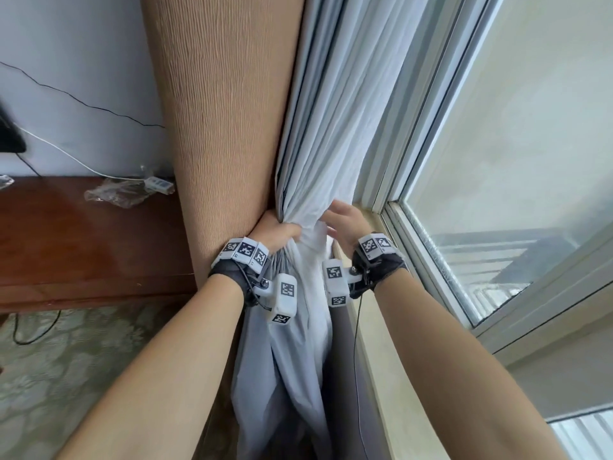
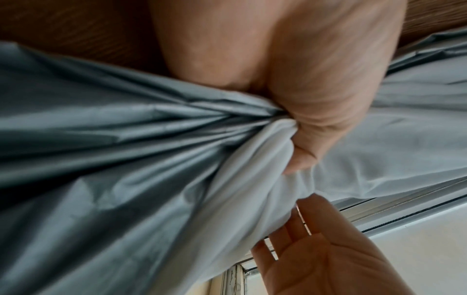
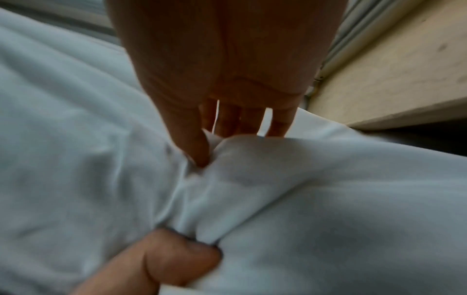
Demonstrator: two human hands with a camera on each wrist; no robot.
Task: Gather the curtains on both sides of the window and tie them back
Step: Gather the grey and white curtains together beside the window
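Observation:
A pale grey-white curtain (image 1: 318, 144) hangs beside a tan ribbed curtain (image 1: 225, 111) at the window's left side. My left hand (image 1: 278, 232) grips the pale curtain (image 2: 151, 139) in a tight bunch at sill height, and its folds fan out above and below the fist (image 2: 316, 99). My right hand (image 1: 345, 220) is just right of the bunch with straight, spread fingers. Its thumb touches a fold of the pale curtain (image 3: 328, 199), and the fingers (image 3: 227, 119) reach behind that fold. The left thumb (image 3: 164, 259) presses into the cloth below. No tie-back is in view.
The window frame (image 1: 428, 180) and a beige sill (image 1: 368, 310) run along the right. A dark wooden desk (image 1: 83, 244) stands at the left with crumpled plastic wrap (image 1: 116, 194), a power strip (image 1: 159, 184) and cables. Patterned carpet (image 1: 66, 360) lies below.

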